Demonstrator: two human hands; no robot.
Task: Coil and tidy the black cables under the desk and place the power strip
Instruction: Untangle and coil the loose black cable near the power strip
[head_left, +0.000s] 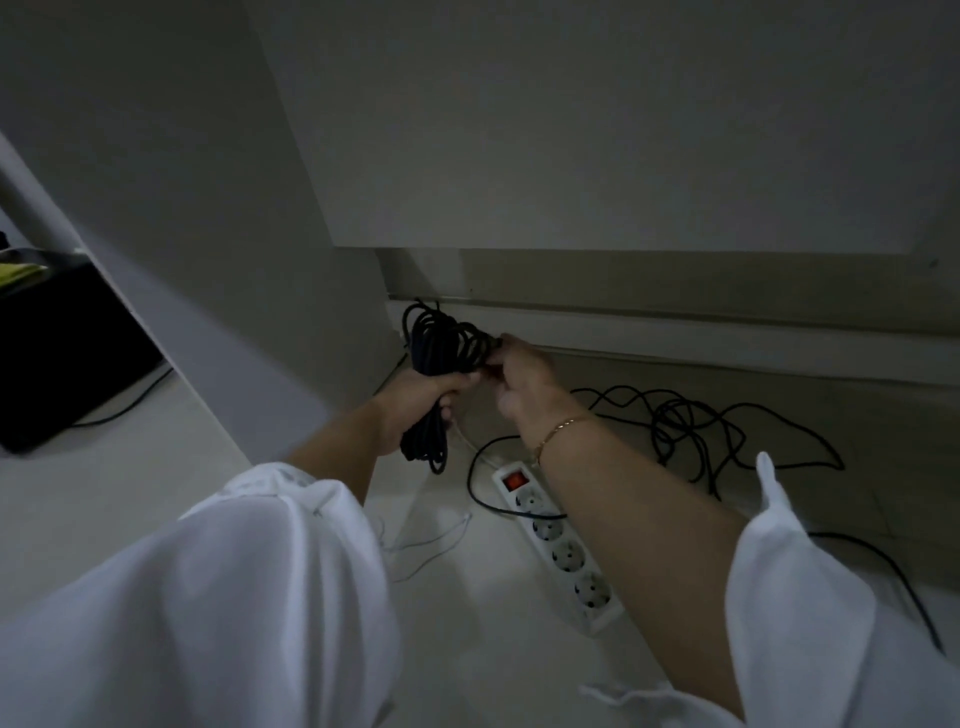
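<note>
Head view: left hand (415, 410) grips looped black cable coil (441, 338) (right hand (522, 382) pinching).

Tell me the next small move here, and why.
Probably the right hand draws in more of the loose cable and lays another loop onto the coil the left hand grips: much cable lies tangled on the floor beside the power strip.

Dim white desk panel (571, 130), seemingly pale floor (467, 649)
</note>
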